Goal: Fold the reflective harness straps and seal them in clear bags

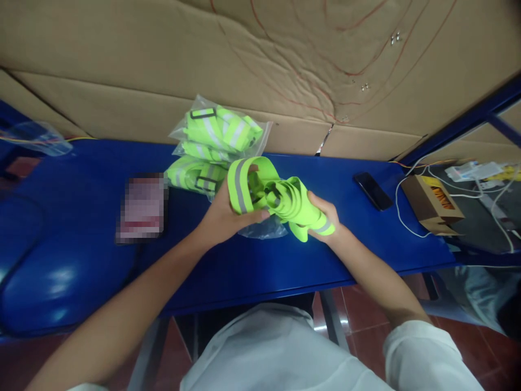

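Between my two hands is a bundled neon-yellow reflective strap (291, 201) with grey stripes, partly coiled and partly looped. My left hand (222, 217) is closed round the wide loop on its left side, some fingers hidden inside the loop. My right hand (328, 212) wraps the other end, its fingers mostly behind the folds. Just under the bundle a clear plastic bag (264, 229) lies on the blue table (260, 266). Behind my left hand, clear bags of similar straps (220, 130) with black buckles are piled against the cardboard wall.
A pixelated flat object (141, 209) lies at the left. To the right are a black phone (372, 191), an open cardboard box (432, 205) and loose white cables (401, 209). A cardboard wall (163, 60) with red curved lines rises at the back. Another clear bag (40, 138) sits far left.
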A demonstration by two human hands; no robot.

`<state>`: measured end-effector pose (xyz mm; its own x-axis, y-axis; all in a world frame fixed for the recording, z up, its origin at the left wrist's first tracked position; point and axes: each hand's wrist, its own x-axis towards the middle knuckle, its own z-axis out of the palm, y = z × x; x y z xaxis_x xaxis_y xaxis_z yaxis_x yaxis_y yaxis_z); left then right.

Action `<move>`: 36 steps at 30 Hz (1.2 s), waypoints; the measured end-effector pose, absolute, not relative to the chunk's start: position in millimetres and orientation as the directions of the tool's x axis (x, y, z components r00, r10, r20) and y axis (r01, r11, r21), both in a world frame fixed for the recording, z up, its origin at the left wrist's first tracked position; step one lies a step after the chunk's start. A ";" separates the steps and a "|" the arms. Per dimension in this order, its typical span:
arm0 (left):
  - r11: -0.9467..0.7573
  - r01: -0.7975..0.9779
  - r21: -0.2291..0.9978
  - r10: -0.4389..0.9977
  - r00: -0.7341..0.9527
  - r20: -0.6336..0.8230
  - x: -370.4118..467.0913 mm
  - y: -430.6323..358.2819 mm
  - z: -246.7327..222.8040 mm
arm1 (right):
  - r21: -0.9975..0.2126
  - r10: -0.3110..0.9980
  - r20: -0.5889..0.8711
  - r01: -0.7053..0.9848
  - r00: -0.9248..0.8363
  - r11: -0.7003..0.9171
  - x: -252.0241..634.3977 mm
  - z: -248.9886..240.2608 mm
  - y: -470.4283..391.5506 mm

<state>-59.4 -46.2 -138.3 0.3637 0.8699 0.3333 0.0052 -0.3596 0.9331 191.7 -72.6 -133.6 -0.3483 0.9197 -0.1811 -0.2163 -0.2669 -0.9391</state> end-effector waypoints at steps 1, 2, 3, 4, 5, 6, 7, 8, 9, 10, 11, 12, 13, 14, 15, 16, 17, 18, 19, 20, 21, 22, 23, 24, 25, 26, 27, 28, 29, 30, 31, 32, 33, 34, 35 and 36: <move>-0.331 -0.017 0.944 0.870 0.382 0.312 -62.4 -42.0 -140.2 | -0.933 0.917 -0.191 -0.224 -0.351 -0.280 193.5 -131.9 -71.5; -0.309 -0.034 0.950 0.868 0.398 0.297 -65.3 -37.8 -142.2 | -0.933 0.921 -0.192 -0.230 -0.339 -0.279 195.1 -130.1 -70.4; -0.305 -0.035 0.952 0.871 0.394 0.293 -67.7 -34.1 -144.2 | -0.935 0.930 -0.187 -0.233 -0.316 -0.267 196.5 -128.4 -69.1; -0.322 -0.006 0.947 0.883 0.360 0.303 -69.3 -31.5 -146.2 | -0.940 0.941 -0.180 -0.230 -0.286 -0.250 197.5 -127.2 -67.6; -0.359 0.053 0.932 0.895 0.304 0.327 -69.8 -30.4 -148.0 | -0.949 0.953 -0.170 -0.221 -0.251 -0.227 198.2 -126.8 -66.2; -0.407 0.135 0.904 0.898 0.240 0.369 -69.0 -31.3 -149.5 | -0.959 0.966 -0.152 -0.204 -0.211 -0.196 198.3 -127.2 -64.8; -0.455 0.229 0.861 0.888 0.186 0.420 -67.1 -34.2 -150.4 | -0.970 0.976 -0.130 -0.182 -0.173 -0.161 198.0 -128.5 -63.8; -0.511 0.322 0.797 0.859 0.149 0.490 -64.2 -38.8 -150.9 | -0.979 0.984 -0.110 -0.156 -0.138 -0.132 197.0 -130.4 -63.3; -0.574 0.404 0.712 0.808 0.142 0.571 -60.7 -44.9 -150.8 | -0.985 0.988 -0.101 -0.128 -0.113 -0.115 195.6 -132.4 -63.6; -0.641 0.466 0.610 0.742 0.173 0.648 -57.0 -51.6 -150.4 | -0.989 0.990 -0.099 -0.101 -0.095 -0.109 193.6 -134.2 -64.7; -0.709 0.503 0.493 0.661 0.233 0.713 -53.5 -58.3 -149.8 | -0.991 0.990 -0.103 -0.075 -0.097 -0.111 191.2 -135.4 -66.6; -0.764 0.517 0.385 0.590 0.318 0.743 -50.7 -64.3 -149.2 | -0.992 0.987 -0.108 -0.052 -0.122 -0.115 188.7 -135.8 -69.2; -0.805 0.510 0.303 0.536 0.407 0.740 -48.8 -69.1 -148.7 | -0.993 0.980 -0.104 -0.035 -0.167 -0.111 186.2 -135.3 -72.1; -0.828 0.494 0.266 0.513 0.476 0.714 -47.8 -72.5 -148.2 | -0.995 0.969 -0.091 -0.026 -0.230 -0.099 184.0 -134.1 -75.2; -0.830 0.482 0.280 0.527 0.512 0.678 -47.7 -74.4 -147.6 | -0.996 0.954 -0.067 -0.029 -0.293 -0.079 182.3 -132.6 -78.2; -0.810 0.480 0.336 0.569 0.507 0.647 -48.2 -74.9 -146.7 | -0.997 0.940 -0.037 -0.045 -0.338 -0.055 181.4 -131.0 -80.8; -0.768 0.481 0.423 0.632 0.464 0.620 -49.2 -74.4 -145.5 | -0.998 0.933 0.002 -0.062 -0.359 -0.022 181.3 -129.8 -82.8; -0.707 0.475 0.524 0.703 0.390 0.595 -50.4 -73.1 -143.8 | -0.997 0.935 0.054 -0.064 -0.351 0.034 181.9 -129.2 -84.3; -0.637 0.455 0.623 0.767 0.294 0.570 -51.5 -71.5 -141.8 | -0.992 0.937 0.122 -0.037 -0.326 0.117 183.1 -129.4 -85.3; -0.565 0.418 0.711 0.821 0.199 0.536 -52.3 -69.7 -139.6 | -0.975 0.932 0.203 0.027 -0.301 0.222 184.5 -130.3 -85.7; -0.502 0.363 0.785 0.861 0.124 0.493 -52.7 -67.9 -137.5 | -0.935 0.914 0.286 0.123 -0.289 0.332 185.9 -131.9 -85.6; -0.443 0.294 0.847 0.895 0.081 0.439 -52.6 -66.4 -135.7 | -0.875 0.888 0.352 0.231 -0.297 0.424 187.0 -133.9 -85.3; -0.381 0.209 0.901 0.925 0.077 0.373 -52.1 -65.1 -134.4 | -0.810 0.864 0.393 0.327 -0.314 0.487 187.6 -136.1 -84.8; -0.298 0.114 0.948 0.951 0.119 0.285 -51.2 -64.2 -133.6 | -0.760 0.851 0.416 0.392 -0.321 0.519 187.6 -138.3 -84.2; -0.188 0.015 0.982 0.965 0.189 0.182 -50.1 -63.6 -133.4 | -0.738 0.849 0.427 0.423 -0.311 0.526 187.1 -140.2 -83.4; -0.057 -0.078 0.995 0.960 0.270 0.076 -48.8 -63.3 -133.4 | -0.739 0.853 0.438 0.427 -0.283 0.521 186.4 -141.6 -82.7; 0.077 -0.154 0.985 0.937 0.348 -0.019 -47.4 -63.2 -133.6 | -0.753 0.859 0.449 0.414 -0.244 0.511 185.7 -142.3 -81.9; 0.193 -0.211 0.958 0.908 0.408 -0.093 -46.0 -63.1 -133.8 | -0.772 0.866 0.456 0.393 -0.203 0.499 185.3 -142.4 -81.1; 0.277 -0.244 0.929 0.882 0.447 -0.146 -44.8 -63.0 -134.0 | -0.794 0.875 0.454 0.371 -0.166 0.482 185.2 -141.8 -80.3; 0.326 -0.256 0.910 0.867 0.465 -0.180 -43.6 -63.0 -134.3 | -0.816 0.887 0.439 0.349 -0.141 0.460 185.7 -140.8 -79.6; 0.338 -0.252 0.907 0.867 0.459 -0.196 -42.6 -63.0 -134.8 | -0.841 0.902 0.414 0.326 -0.122 0.431 186.6 -139.7 -78.7; 0.318 -0.231 0.919 0.877 0.440 -0.193 -41.6 -63.2 -135.8 | -0.868 0.918 0.383 0.299 -0.103 0.396 187.9 -138.7 -77.7; 0.262 -0.200 0.944 0.899 0.407 -0.163 -40.7 -63.6 -137.5 | -0.896 0.935 0.345 0.269 -0.084 0.354 189.4 -138.3 -76.6; 0.172 -0.158 0.972 0.925 0.366 -0.104 -39.8 -64.4 -140.0 | -0.920 0.950 0.307 0.236 -0.062 0.313 190.9 -138.4 -75.4; 0.055 -0.103 0.993 0.946 0.325 -0.018 -39.0 -65.5 -143.1 | -0.942 0.962 0.270 0.199 -0.038 0.272 192.1 -139.3 -74.0; -0.081 -0.039 0.996 0.954 0.285 0.089 -38.2 -67.0 -146.7 | -0.960 0.973 0.232 0.158 -0.014 0.232 192.8 -140.7 -72.7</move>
